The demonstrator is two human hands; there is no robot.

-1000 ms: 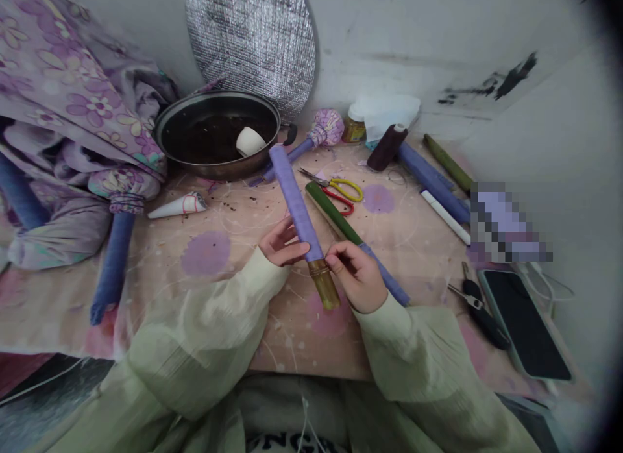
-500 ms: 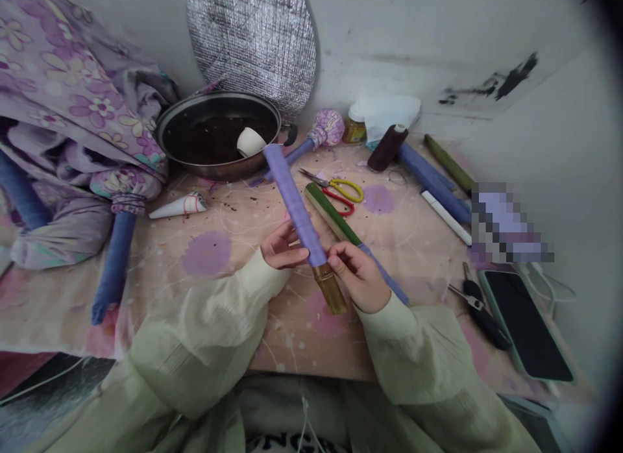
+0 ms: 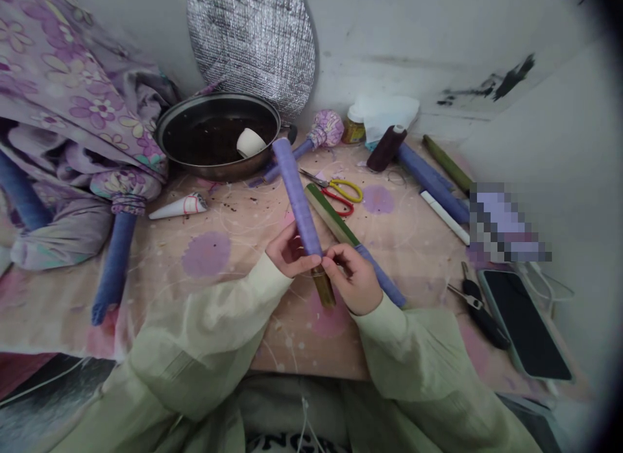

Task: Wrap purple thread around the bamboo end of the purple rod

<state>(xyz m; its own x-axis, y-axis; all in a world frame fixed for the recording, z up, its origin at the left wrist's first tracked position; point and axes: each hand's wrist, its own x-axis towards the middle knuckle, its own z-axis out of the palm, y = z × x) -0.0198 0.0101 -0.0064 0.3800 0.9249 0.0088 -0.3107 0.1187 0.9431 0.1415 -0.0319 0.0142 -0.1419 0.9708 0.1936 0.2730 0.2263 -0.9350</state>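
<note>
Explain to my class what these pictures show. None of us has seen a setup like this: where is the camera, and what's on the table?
These pictures come from one camera worn on a person's head, looking forward and down, so the arms enter from below. There is no machine, only bare hands. The left hand and right hand both hold a purple-wrapped rod with a bamboo end. On the cloth-covered table lie scissors, a green stick, a thread spool and a phone. A dark pan sits farther back.
</note>
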